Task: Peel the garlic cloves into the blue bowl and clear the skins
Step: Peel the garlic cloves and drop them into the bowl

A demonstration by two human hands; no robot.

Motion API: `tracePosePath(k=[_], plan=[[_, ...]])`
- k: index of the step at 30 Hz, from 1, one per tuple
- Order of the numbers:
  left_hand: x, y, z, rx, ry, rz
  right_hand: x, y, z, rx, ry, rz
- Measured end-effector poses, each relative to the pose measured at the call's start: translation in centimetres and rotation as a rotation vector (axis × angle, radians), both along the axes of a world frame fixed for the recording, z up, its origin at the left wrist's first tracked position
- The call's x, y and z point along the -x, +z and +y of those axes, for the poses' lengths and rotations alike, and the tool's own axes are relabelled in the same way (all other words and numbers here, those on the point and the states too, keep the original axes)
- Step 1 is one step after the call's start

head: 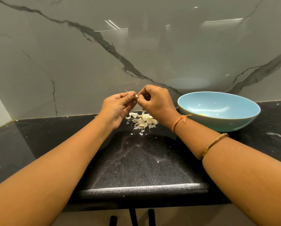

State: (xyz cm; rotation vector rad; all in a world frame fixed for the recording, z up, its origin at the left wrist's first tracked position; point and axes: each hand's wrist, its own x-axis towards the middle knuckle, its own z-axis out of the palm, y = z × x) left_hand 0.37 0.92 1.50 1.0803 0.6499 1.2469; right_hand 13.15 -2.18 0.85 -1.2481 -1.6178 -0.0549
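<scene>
1. Two hands met above the black countertop (144, 160); the left hand (118, 108) and the right hand (154, 101) pinched one garlic clove (137, 96) between curled fingertips.
2. The pile of cloves and skins (142, 121) lay just beneath, at six o'clock.
3. The blue bowl (218, 123) stood at three o'clock.

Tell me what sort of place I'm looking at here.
Most likely a kitchen: a black speckled countertop against a marble-look backsplash, with a garlic pile beside a blue bowl.

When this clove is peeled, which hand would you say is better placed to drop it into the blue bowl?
The right hand, probably: it pinches the clove together with the left hand, and the blue bowl sits just to its right.
</scene>
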Motion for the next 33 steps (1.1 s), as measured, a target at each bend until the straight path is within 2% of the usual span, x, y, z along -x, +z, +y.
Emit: tracePosePath(k=[8, 18, 20, 25, 33], plan=[[0.10, 0.06, 0.03, -0.004, 0.001, 0.023, -0.09, 0.04, -0.04, 0.015, 0.034, 0.016], [0.52, 0.17, 0.65, 0.000, 0.015, -0.009, 0.10, 0.11, -0.33, 0.103, 0.165, 0.276], [0.48, 0.16, 0.58, 0.001, 0.019, -0.003, 0.01, 0.14, -0.33, 0.078, 0.140, 0.247], [0.38, 0.18, 0.39, -0.008, 0.013, -0.004, -0.07, -0.08, -0.32, -0.007, 0.088, 0.040], [0.17, 0.08, 0.13, -0.032, 0.022, 0.027, 0.04, -0.13, 0.17, -0.056, -0.020, -0.085]])
